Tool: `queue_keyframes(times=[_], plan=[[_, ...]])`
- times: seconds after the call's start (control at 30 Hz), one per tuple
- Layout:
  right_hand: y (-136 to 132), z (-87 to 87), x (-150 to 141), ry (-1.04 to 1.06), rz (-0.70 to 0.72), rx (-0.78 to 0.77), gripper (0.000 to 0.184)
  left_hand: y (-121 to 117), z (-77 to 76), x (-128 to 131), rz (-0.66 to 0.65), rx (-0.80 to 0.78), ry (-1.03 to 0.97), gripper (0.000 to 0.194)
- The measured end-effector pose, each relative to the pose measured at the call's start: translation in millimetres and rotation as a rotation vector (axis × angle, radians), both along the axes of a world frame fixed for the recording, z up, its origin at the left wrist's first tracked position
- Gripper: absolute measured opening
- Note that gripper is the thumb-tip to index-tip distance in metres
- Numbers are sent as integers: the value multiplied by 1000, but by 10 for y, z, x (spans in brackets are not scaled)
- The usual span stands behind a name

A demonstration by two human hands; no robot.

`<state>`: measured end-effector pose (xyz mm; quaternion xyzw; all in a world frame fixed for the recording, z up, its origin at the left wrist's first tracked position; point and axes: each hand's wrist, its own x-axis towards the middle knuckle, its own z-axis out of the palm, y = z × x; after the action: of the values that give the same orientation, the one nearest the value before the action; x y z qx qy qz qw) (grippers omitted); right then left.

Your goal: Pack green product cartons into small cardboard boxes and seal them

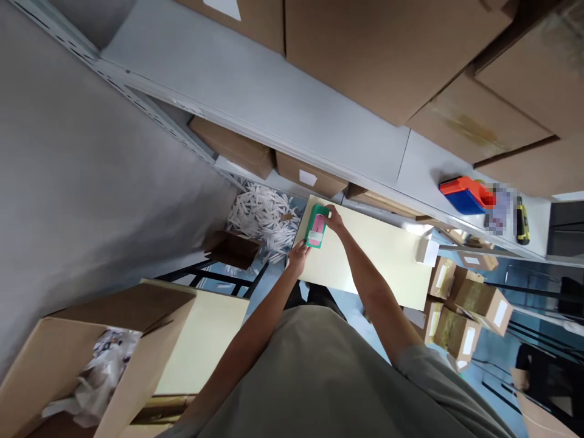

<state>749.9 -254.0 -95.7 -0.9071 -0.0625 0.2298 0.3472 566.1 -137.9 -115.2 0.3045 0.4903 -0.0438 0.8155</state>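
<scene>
A small green box (312,226) with a pink front and a pale label lies at the left end of a cream-coloured table (374,255). My left hand (298,257) grips its near lower corner, fingers closed against the edge. At the far upper corner, my right hand (334,219) has its fingers bent round the box's edge. The undersides of both hands' grips are hidden. Whether the box rests on the tabletop or is held slightly above it, I cannot tell.
Heaped white paper strips (262,213) lie on the floor left of the table. Metal shelving (274,109) with cartons runs along the far side, holding a red and blue tape dispenser (465,194). An open carton (168,340) stands lower left; stacked cartons (456,310) are at right.
</scene>
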Motion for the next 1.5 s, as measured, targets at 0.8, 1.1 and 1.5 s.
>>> queue_keyframes(times=[0.8, 1.1, 1.5], plan=[[321, 271, -2976, 108, 246, 272, 68, 259, 632, -3275, 648, 324, 1, 38], [777, 407, -4753, 362, 592, 384, 53, 142, 863, -5686, 1137, 380, 95, 39], [1716, 319, -7128, 432, 1040, 118, 14, 292, 550, -7973, 1411, 491, 528, 20]])
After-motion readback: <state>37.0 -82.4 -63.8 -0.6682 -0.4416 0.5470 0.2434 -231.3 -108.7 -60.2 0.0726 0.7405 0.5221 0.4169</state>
